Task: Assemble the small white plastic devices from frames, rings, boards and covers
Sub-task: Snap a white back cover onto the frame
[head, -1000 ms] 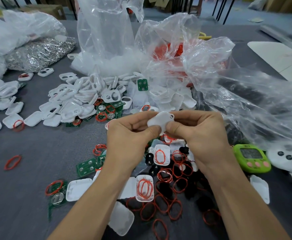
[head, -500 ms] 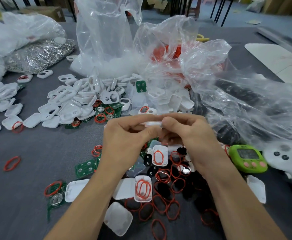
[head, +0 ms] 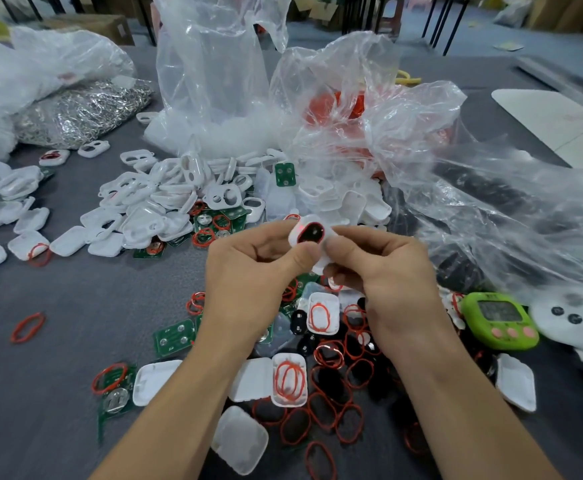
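Assembly is mid-step: left hand (head: 248, 268) and right hand (head: 380, 271) both pinch one white device (head: 309, 235) at frame centre, red ring seated. Next move likely calls for a cover (head: 239, 439), lower centre.

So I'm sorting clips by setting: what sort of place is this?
Most likely a small hand-assembly workshop. A heap of white plastic frames lies on the grey table, clear plastic bags of bulk parts stand behind it, and the left hand and right hand pinch a small white plastic device.
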